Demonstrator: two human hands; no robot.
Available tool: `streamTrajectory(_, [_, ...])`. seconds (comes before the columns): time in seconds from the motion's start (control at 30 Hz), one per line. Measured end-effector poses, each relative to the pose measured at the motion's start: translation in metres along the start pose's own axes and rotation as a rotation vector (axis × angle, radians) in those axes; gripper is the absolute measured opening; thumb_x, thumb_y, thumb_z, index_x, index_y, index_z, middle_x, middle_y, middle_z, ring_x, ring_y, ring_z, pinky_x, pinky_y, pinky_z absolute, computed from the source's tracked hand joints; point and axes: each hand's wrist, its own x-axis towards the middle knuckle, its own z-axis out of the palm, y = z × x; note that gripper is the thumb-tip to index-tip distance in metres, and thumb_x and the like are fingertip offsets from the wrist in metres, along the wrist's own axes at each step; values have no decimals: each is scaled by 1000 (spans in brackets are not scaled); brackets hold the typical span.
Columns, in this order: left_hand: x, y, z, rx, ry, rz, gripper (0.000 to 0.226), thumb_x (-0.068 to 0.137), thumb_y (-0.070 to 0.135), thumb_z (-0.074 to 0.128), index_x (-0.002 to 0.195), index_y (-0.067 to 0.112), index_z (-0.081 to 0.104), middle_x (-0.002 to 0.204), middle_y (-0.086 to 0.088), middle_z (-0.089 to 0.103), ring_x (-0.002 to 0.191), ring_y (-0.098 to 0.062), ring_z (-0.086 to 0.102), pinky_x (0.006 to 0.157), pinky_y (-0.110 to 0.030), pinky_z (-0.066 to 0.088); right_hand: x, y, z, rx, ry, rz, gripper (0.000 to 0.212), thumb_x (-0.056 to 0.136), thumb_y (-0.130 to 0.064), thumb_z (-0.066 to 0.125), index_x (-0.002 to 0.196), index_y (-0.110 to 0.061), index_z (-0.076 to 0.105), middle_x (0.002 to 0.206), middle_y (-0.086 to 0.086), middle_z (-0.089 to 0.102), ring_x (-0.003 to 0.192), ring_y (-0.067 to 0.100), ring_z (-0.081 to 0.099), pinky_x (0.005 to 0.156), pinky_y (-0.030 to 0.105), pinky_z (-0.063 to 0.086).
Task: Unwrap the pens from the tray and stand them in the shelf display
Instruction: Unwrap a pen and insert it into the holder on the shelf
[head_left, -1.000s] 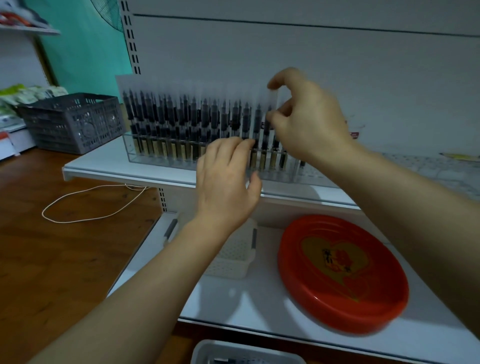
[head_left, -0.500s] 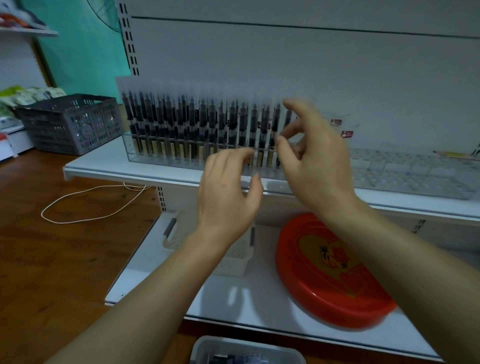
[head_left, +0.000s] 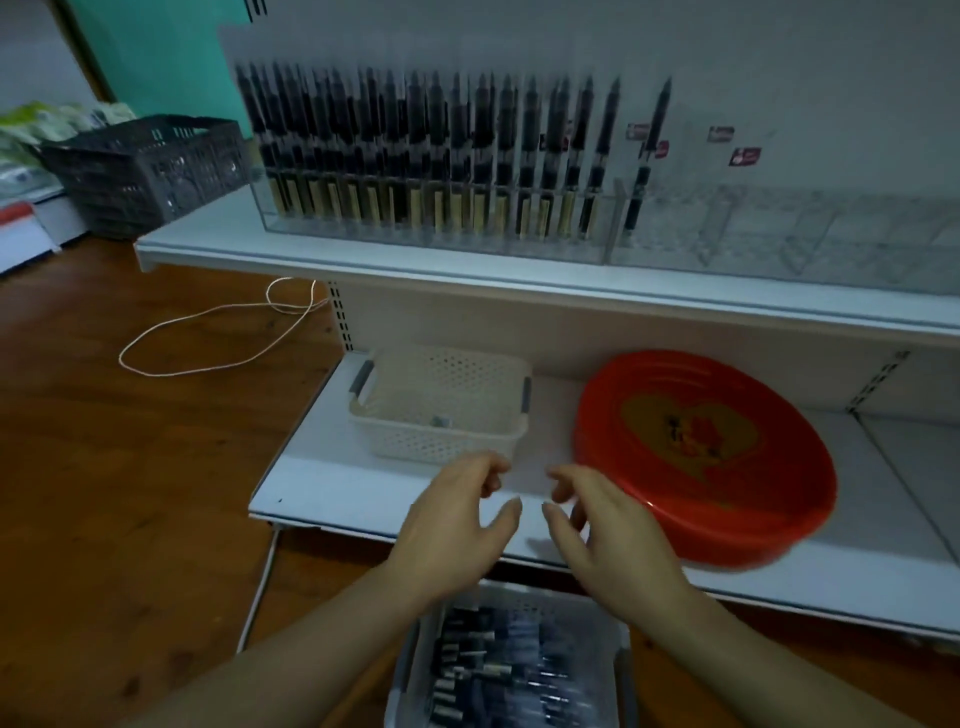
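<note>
A clear display rack (head_left: 691, 244) on the upper shelf holds several black pens (head_left: 415, 150) standing upright in rows; one pen (head_left: 647, 156) stands alone just right of them. At the bottom, a pale tray (head_left: 410, 670) holds several wrapped pens (head_left: 498, 670). My left hand (head_left: 457, 525) and my right hand (head_left: 608, 530) hover side by side above that tray, in front of the lower shelf. Their fingers hang loosely curled and hold nothing.
A white perforated basket (head_left: 441, 410) and a red round tray (head_left: 706, 457) sit on the lower shelf (head_left: 322, 483). A grey crate (head_left: 150, 166) stands at the left beside the upper shelf. A white cord (head_left: 208, 332) lies looped on the wooden floor.
Both hands have dropped from the display rack down to just above the tray of wrapped pens. The view has tilted downward, and one more pen now stands at the right end.
</note>
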Motion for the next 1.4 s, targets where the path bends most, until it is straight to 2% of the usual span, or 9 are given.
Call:
streamTrajectory(0.1, [-15,-25,18,85,-216,-29,46,95,45,58,136,27,48,125,10,54,116,-5,50,98,-30,47,-22,16,18,-46,-181,9,42,101,-40,54,142,-30,48,122,-12,60,89,-2,55,76,22,45])
streamTrajectory(0.23, [-19,-52,30,164,-446,-53,30,94,42,59,120,27,56,111,9,58,102,-11,56,90,-32,49,-44,36,38,-136,-407,-17,43,101,-42,48,142,-28,45,130,-6,58,117,14,55,93,30,45])
streamTrajectory(0.43, [-36,-72,60,282,-669,13,16,94,41,57,101,27,55,102,6,59,93,-15,55,82,-33,48,-68,51,72,-266,-650,-34,33,97,-34,47,127,-22,53,125,1,61,117,24,56,95,37,46])
streamTrajectory(0.57, [-43,-79,80,330,-816,-24,30,97,35,56,121,18,57,124,-6,59,111,-25,57,93,-35,47,-71,57,87,-348,-696,-57,24,97,-33,48,114,-18,56,115,6,62,108,27,57,89,36,44])
streamTrajectory(0.77, [-54,-89,91,378,-907,-93,34,101,27,51,134,15,52,136,-10,50,121,-28,51,102,-41,45,-69,56,110,-408,-772,-23,34,101,-30,50,130,-12,55,125,11,55,116,29,53,89,37,44])
streamTrajectory(0.93, [-53,-91,95,382,-878,-127,31,101,18,49,131,12,52,136,-13,52,120,-30,52,99,-38,43,-66,50,115,-486,-773,-54,23,95,-28,60,113,-13,62,108,9,61,97,29,62,68,35,46])
streamTrajectory(1.03, [-50,-90,95,383,-895,-145,26,102,19,47,126,10,53,132,-15,55,116,-32,54,95,-39,43,-67,54,114,-552,-724,-118,29,61,-31,89,77,-20,66,72,0,61,62,20,63,40,30,43])
streamTrajectory(1.17, [-49,-91,94,384,-904,-148,25,102,22,48,123,11,56,127,-14,59,113,-32,55,91,-38,44,-68,58,111,-423,-689,-93,22,99,-29,53,113,-16,63,112,5,61,103,27,62,76,36,50])
streamTrajectory(1.4, [-36,-86,72,216,-881,-163,18,103,27,50,103,17,65,104,-7,66,94,-25,58,80,-33,46,-48,50,83,96,-441,80,16,101,-37,56,103,-28,68,95,-12,69,88,6,63,79,31,51])
